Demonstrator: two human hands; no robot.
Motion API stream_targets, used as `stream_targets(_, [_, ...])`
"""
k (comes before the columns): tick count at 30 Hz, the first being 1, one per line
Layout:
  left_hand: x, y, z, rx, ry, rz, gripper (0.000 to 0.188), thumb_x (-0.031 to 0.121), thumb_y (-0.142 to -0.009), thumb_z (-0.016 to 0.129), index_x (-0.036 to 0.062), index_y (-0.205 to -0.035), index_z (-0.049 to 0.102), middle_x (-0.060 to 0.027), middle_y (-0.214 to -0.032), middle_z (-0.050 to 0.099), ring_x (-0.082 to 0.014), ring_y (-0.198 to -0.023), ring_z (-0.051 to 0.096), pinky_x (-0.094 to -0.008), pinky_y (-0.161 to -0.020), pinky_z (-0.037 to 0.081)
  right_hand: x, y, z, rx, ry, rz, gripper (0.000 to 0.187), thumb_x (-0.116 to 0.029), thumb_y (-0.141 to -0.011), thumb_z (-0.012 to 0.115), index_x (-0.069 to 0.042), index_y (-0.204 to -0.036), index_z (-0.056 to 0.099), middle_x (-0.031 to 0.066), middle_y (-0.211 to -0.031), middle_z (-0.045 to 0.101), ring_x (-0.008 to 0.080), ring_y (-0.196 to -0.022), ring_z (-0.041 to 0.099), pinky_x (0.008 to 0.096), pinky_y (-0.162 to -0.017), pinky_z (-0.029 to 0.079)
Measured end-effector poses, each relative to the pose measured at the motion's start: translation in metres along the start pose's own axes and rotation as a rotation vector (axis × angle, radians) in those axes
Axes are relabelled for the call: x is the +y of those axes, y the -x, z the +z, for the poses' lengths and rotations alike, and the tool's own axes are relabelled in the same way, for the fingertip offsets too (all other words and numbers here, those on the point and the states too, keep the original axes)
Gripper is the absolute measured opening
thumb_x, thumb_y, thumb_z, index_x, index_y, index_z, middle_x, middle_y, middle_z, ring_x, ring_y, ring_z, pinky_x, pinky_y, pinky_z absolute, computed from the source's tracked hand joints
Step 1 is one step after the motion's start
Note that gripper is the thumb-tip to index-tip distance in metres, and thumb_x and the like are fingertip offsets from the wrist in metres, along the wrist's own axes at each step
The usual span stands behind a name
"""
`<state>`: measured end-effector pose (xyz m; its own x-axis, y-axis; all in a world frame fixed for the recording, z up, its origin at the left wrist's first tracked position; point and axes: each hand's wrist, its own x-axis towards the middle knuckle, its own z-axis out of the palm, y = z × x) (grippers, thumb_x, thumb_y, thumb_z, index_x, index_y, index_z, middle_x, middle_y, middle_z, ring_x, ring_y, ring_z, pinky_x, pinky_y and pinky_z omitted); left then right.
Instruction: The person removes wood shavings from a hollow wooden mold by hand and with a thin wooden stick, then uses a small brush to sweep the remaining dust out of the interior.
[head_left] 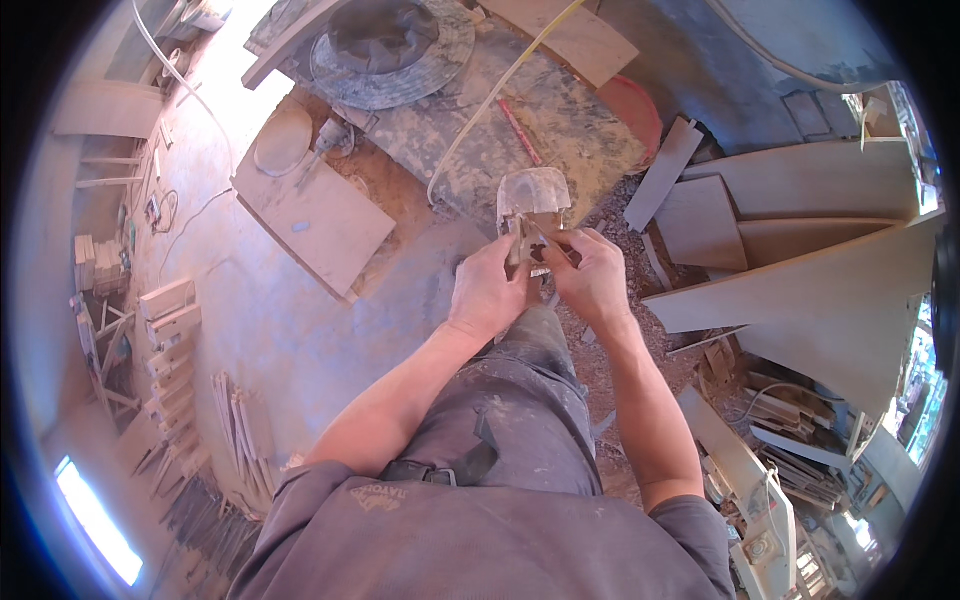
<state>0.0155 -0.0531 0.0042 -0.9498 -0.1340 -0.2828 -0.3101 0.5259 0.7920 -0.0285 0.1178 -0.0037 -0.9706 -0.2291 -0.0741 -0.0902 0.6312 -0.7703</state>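
In front of my body, both hands work close together at a dusty, pale, rounded piece (533,190) that looks partly see-through; its kind cannot be made out. My left hand (488,288) is closed, its thumb and fingers pinching the near left side of it. From the right, my right hand (594,276) pinches the other side, fingers curled. Small dark and light parts show between the fingertips, too small to name. Just beyond the piece stands a dust-covered worktable (450,150), with a red stick-like tool (520,132) lying on it.
A wide-brimmed dusty hat (392,50) rests on the table's far side, and a pale hose (490,100) crosses the tabletop. On the left lies a flat board (315,225) with a round disc (284,141). Large panels (800,290) lean at the right. Wood blocks (172,330) line the left.
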Motion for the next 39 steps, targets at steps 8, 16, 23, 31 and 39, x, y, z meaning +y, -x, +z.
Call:
stream_targets(8, [-0.033, -0.003, 0.007, -0.082, 0.179, 0.156, 0.037, -0.003, -0.092, 0.054, -0.0043, -0.127, 0.066, -0.0255, -0.122, 0.068, -0.0435, -0.118, 0.064, -0.0483, -0.100, 0.052, 0.001, 0.022, 0.040, 0.094, -0.331, 0.019, 0.040, -0.004, -0.083, 0.081, -0.010, -0.122, 0.077, 0.0142, -0.103, 0.066, 0.0293, -0.095, 0.067, 0.0363, -0.083, 0.055])
stream_targets(16, [0.017, -0.035, -0.051, 0.148, 0.016, 0.500, 0.041, 0.007, -0.088, 0.073, 0.0009, -0.128, 0.071, -0.0193, -0.125, 0.071, -0.0357, -0.121, 0.066, -0.0423, -0.109, 0.050, 0.031, 0.011, 0.066, 0.373, -0.192, -0.108, 0.027, -0.004, -0.080, 0.080, -0.007, -0.107, 0.073, 0.0147, -0.102, 0.067, 0.0336, -0.089, 0.069, 0.0386, -0.079, 0.056])
stream_targets(23, [0.045, -0.113, -0.053, -0.429, -0.246, 0.568, 0.044, 0.025, -0.082, 0.087, 0.0039, -0.119, 0.075, -0.0109, -0.131, 0.071, -0.0315, -0.130, 0.059, -0.0421, -0.113, 0.046, 0.009, 0.000, 0.061, 0.445, -0.192, -0.017, 0.019, -0.003, -0.082, 0.076, -0.004, -0.100, 0.075, 0.0155, -0.095, 0.071, 0.0313, -0.085, 0.072, 0.0385, -0.075, 0.055])
stream_targets(31, [0.019, -0.115, -0.052, -0.320, -0.155, 0.568, 0.036, 0.029, -0.081, 0.089, 0.0028, -0.097, 0.071, -0.0099, -0.127, 0.073, -0.0316, -0.124, 0.063, -0.0409, -0.107, 0.050, 0.018, 0.004, 0.056, -0.074, 0.041, -0.365, 0.035, -0.001, -0.070, 0.074, -0.011, -0.103, 0.081, 0.0101, -0.108, 0.075, 0.0346, -0.107, 0.068, 0.0438, -0.098, 0.056])
stream_targets(39, [0.030, -0.115, -0.046, -0.357, -0.093, 0.472, 0.039, 0.031, -0.081, 0.089, 0.0015, -0.088, 0.065, -0.0098, -0.127, 0.074, -0.0297, -0.113, 0.069, -0.0390, -0.098, 0.054, 0.017, -0.022, 0.042, 0.036, -0.049, -0.290, 0.023, -0.006, -0.081, 0.077, -0.005, -0.104, 0.079, 0.0185, -0.106, 0.074, 0.0401, -0.100, 0.070, 0.0445, -0.088, 0.058])
